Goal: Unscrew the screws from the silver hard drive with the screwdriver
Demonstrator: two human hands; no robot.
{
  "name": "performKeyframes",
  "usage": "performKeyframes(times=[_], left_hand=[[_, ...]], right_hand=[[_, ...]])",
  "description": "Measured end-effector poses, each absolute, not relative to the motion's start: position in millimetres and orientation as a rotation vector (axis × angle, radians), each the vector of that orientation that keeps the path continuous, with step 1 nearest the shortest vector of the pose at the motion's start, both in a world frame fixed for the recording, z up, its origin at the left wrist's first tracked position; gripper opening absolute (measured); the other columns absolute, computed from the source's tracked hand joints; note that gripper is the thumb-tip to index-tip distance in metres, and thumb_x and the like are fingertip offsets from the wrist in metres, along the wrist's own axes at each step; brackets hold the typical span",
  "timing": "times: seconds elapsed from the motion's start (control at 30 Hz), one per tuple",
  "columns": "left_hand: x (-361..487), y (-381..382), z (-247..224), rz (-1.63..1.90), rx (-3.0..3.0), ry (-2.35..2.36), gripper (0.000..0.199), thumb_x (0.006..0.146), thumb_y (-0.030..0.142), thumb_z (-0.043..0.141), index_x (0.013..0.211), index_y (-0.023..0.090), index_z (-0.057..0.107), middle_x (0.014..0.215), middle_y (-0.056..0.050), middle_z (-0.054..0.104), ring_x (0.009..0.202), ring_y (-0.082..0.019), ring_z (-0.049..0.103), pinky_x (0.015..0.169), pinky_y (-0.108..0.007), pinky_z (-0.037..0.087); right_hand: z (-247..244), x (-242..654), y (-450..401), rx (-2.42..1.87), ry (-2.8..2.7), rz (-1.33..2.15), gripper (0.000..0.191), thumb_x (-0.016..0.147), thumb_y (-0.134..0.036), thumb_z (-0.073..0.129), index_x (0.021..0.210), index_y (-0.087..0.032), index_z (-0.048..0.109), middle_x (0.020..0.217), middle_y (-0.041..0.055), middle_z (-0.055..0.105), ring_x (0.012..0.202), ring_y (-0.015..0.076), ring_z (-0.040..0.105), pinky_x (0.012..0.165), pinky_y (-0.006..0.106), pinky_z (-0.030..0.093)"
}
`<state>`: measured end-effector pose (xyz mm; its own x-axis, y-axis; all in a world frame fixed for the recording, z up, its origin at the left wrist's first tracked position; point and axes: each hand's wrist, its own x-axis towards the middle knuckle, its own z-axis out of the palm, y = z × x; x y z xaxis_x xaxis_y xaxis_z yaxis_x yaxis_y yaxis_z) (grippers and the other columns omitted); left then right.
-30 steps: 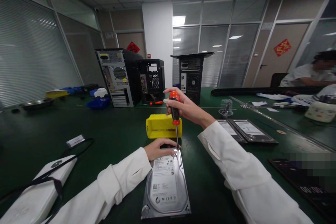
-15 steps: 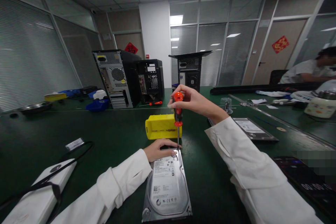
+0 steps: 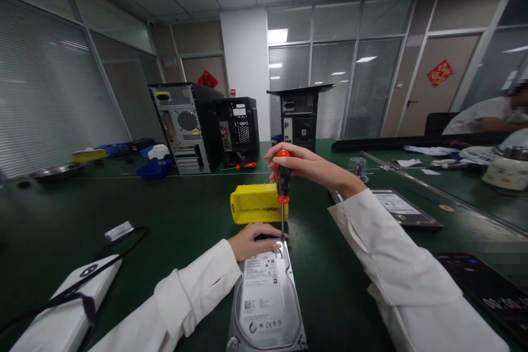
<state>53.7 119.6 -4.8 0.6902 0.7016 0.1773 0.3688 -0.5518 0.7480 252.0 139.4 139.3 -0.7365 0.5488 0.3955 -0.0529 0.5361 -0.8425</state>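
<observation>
A silver hard drive (image 3: 270, 297) with a white label lies flat on the green table, its long side running away from me. My left hand (image 3: 253, 241) grips its far end, thumb on the top face and fingers along the far edge. Above it, my right hand (image 3: 303, 165) is closed around the red and black handle of a screwdriver (image 3: 284, 181). The screwdriver stands upright, its tip down at the drive's far right corner beside my left fingertips. Whatever lies under the tip is too small to make out. Just behind stands a yellow bin (image 3: 253, 204).
Computer cases (image 3: 183, 126) stand at the back, near another screwdriver (image 3: 246, 165). To the right lie a second hard drive (image 3: 398, 208), a clear cup (image 3: 357, 168) and a phone (image 3: 482, 286). A white device (image 3: 70, 302) with a black strap is at left. Someone in white (image 3: 478, 115) sits far right.
My right fingers have shifted their hold on the screwdriver's handle, the palm now lying over its top. The tip stays at the same corner. The whole view has moved slightly.
</observation>
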Motion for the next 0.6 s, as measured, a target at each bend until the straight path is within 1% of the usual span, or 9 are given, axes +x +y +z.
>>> performKeyframes(times=[0.07, 0.13, 0.27, 0.33, 0.47, 0.6], left_hand=[[54, 119, -4, 0.608, 2.195, 0.814, 0.034, 0.081, 0.034, 0.06, 0.11, 0.015, 0.064, 0.111, -0.009, 0.065, 0.102, -0.021, 0.058, 0.091, -0.028, 0.04], [54, 119, -3, 0.607, 2.191, 0.82, 0.034, 0.081, 0.034, 0.061, 0.11, 0.015, 0.064, 0.112, -0.009, 0.065, 0.103, -0.021, 0.057, 0.092, -0.028, 0.04], [54, 118, -3, 0.586, 2.18, 0.86, 0.034, 0.081, 0.034, 0.06, 0.111, 0.017, 0.064, 0.114, -0.007, 0.065, 0.104, -0.021, 0.057, 0.092, -0.029, 0.04], [54, 118, -4, 0.569, 2.176, 0.894, 0.035, 0.082, 0.034, 0.06, 0.112, 0.019, 0.063, 0.114, -0.006, 0.065, 0.104, -0.022, 0.056, 0.091, -0.03, 0.04], [53, 118, -5, 0.547, 2.171, 0.943, 0.034, 0.081, 0.035, 0.06, 0.113, 0.021, 0.063, 0.114, -0.005, 0.064, 0.104, -0.023, 0.055, 0.091, -0.031, 0.039], [53, 118, -5, 0.538, 2.163, 0.958, 0.035, 0.081, 0.035, 0.061, 0.113, 0.021, 0.063, 0.112, -0.005, 0.065, 0.1, -0.021, 0.056, 0.088, -0.029, 0.04]], right_hand=[[142, 253, 136, -0.393, -2.137, 1.147, 0.028, 0.082, -0.032, 0.05, 0.103, -0.014, 0.052, 0.093, 0.0047, 0.056, 0.085, 0.009, 0.057, 0.073, 0.021, 0.048], [143, 250, 134, -0.387, -2.133, 1.099, 0.027, 0.079, -0.031, 0.054, 0.099, -0.013, 0.054, 0.092, 0.0046, 0.057, 0.083, 0.0082, 0.055, 0.072, 0.02, 0.047], [137, 240, 137, -0.403, -2.073, 1.008, 0.027, 0.072, -0.034, 0.062, 0.085, -0.011, 0.054, 0.078, 0.0008, 0.052, 0.067, 0.0041, 0.05, 0.059, 0.015, 0.043], [133, 235, 139, -0.413, -2.049, 1.005, 0.028, 0.072, -0.036, 0.061, 0.082, -0.012, 0.051, 0.073, 0.0, 0.05, 0.063, 0.0039, 0.05, 0.055, 0.014, 0.042], [128, 231, 139, -0.375, -2.017, 1.072, 0.025, 0.08, -0.036, 0.052, 0.091, -0.016, 0.042, 0.077, -0.0001, 0.053, 0.065, 0.0059, 0.056, 0.059, 0.018, 0.047], [128, 231, 141, -0.338, -2.008, 1.106, 0.024, 0.082, -0.035, 0.049, 0.097, -0.019, 0.042, 0.077, -0.0015, 0.05, 0.063, 0.0047, 0.054, 0.057, 0.017, 0.047]])
